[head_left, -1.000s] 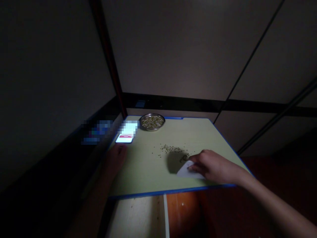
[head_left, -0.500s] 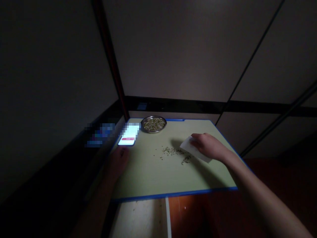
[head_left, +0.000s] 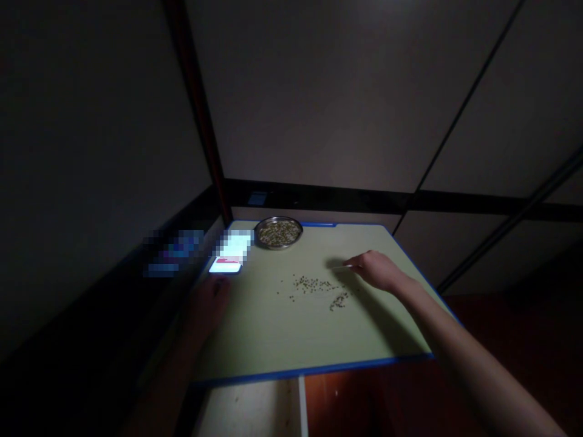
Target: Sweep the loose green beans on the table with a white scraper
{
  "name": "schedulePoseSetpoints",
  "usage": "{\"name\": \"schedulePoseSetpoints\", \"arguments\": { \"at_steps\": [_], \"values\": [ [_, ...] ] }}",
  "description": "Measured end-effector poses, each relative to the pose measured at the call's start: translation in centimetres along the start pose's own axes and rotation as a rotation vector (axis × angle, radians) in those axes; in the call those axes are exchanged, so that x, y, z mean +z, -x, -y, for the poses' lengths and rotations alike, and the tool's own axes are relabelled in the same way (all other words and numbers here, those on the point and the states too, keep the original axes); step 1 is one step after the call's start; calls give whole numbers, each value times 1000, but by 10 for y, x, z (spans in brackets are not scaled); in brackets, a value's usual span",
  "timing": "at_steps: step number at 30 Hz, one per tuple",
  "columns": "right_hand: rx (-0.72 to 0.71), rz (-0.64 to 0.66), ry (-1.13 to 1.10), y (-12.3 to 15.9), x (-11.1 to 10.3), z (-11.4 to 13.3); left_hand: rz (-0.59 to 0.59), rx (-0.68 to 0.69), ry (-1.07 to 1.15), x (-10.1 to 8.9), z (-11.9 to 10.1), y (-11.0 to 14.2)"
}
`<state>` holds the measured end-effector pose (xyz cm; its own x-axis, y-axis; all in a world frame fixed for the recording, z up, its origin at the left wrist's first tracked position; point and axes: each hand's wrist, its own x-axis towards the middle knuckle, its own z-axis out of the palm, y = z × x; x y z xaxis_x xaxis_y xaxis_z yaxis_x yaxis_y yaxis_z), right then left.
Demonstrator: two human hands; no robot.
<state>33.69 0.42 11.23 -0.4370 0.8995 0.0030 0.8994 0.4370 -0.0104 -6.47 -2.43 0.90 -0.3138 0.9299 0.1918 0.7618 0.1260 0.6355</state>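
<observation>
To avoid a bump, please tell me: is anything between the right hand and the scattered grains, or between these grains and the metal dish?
The right hand holds a thin pale card, extending from its fingers; nothing else visible stands between it and the scattered grains. Between the grains and the metal dish, nothing visible stands.

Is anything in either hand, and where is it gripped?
The right hand pinches a thin white sheet, seen nearly edge-on, by its right-hand end. The left hand, near the phone, shows nothing held.
</observation>
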Motion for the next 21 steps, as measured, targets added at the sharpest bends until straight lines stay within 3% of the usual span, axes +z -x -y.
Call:
{"name": "schedulePoseSetpoints", "arguments": {
  "at_steps": [8,15,21],
  "values": [
    [-22,1,-17,42,12,-18,-7,24,0,2,3,-2],
    [8,10,-29,91,5,-8,-5,7,-43,1,1,-3],
    [94,-29,12,89,-2,-10,-4,29,-58,3,5,-5]
  ]
}}
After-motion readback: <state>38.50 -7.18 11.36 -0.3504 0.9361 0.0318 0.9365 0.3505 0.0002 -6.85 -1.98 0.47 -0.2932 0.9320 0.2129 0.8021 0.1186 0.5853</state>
